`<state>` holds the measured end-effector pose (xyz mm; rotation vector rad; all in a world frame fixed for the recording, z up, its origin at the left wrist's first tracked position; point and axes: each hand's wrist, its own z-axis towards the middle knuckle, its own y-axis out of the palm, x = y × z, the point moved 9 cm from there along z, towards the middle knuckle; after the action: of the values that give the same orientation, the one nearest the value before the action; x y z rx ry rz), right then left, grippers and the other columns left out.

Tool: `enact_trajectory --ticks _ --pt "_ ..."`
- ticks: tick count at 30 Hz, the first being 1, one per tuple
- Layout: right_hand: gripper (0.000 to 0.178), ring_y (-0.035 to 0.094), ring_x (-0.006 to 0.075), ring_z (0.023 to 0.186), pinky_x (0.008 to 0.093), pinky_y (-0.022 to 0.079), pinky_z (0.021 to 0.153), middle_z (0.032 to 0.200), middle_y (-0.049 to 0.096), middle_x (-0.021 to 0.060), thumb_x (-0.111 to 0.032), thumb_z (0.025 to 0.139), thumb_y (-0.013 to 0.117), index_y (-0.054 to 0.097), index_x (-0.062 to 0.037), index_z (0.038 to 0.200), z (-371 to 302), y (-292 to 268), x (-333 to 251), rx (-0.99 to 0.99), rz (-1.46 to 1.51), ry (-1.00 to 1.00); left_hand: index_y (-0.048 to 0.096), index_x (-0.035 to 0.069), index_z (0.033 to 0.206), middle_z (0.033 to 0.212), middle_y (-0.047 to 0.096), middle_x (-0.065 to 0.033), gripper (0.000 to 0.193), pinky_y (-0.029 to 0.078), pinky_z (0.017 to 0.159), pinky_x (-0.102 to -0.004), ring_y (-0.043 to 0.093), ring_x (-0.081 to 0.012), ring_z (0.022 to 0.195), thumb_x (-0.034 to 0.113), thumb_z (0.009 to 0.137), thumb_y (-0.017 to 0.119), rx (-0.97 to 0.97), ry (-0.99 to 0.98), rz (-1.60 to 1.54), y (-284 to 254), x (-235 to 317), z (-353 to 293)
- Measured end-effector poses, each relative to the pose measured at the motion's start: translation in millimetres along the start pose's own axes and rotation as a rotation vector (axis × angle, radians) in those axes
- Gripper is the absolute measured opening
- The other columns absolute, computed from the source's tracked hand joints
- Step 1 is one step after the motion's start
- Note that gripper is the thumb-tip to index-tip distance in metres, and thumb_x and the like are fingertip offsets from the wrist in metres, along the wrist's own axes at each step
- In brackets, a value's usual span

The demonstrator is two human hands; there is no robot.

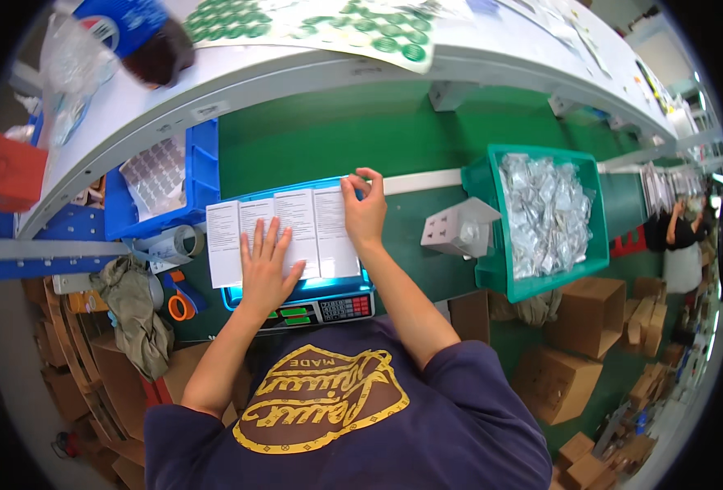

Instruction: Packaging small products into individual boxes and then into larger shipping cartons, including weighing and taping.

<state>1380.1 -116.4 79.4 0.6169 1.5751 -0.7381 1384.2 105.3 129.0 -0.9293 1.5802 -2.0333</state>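
Note:
A white printed leaflet [297, 245] with several fold panels lies spread over a blue-topped weighing scale [341, 287]. My left hand [268, 265] rests flat on the leaflet's lower middle, fingers stretched apart. At the upper right corner of the sheet is my right hand [365, 211], its thumb and fingertips bent together in a pinch at the paper's edge. The scale's keypad [347, 308] and lit green displays show below the leaflet, on the side toward me.
Right of the scale, a white socket box [451, 230] stands beside a green bin [533, 287] of small clear bags. Orange-handled scissors [182, 306], a tape roll [188, 240] and a blue bin [204, 167] are left. A raised white shelf [296, 77] crosses the far side.

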Motion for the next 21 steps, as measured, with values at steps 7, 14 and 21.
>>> enact_trajectory --ticks 7,14,21 --pt "0.027 0.061 0.0192 0.095 0.0318 0.049 0.088 0.107 0.062 0.0123 0.001 0.091 0.058 0.052 -0.0006 0.116 -52 -237 -82 0.494 -0.189 -0.557 0.053 0.005 0.129 0.142 0.048 -0.0168 0.053 0.039 0.108 -0.0407 0.047 -0.0322 0.131 0.003 0.079 0.071 -0.026 -0.044 -0.661 -51 79 52" --pt "0.068 0.062 0.0410 0.105 0.0468 0.049 0.092 0.106 0.063 0.0230 -0.027 0.073 0.080 0.052 -0.0170 0.134 47 -409 101 0.050 -1.253 0.305 0.021 0.010 0.153 0.152 0.034 -0.0224 0.118 0.037 0.111 -0.0421 0.040 -0.0370 0.137 0.038 0.061 0.089 -0.664 0.050 -0.595 137 169 132" --pt "0.025 0.061 0.0331 0.083 0.0403 0.049 0.072 0.087 0.063 0.0178 -0.022 0.084 0.072 0.065 -0.0036 0.100 19 -449 56 0.332 -0.920 0.003 0.037 0.006 0.141 0.139 0.045 -0.0184 0.101 0.042 0.105 -0.0394 0.051 -0.0340 0.124 0.024 0.058 0.092 -0.571 0.153 -1.024 200 231 152"
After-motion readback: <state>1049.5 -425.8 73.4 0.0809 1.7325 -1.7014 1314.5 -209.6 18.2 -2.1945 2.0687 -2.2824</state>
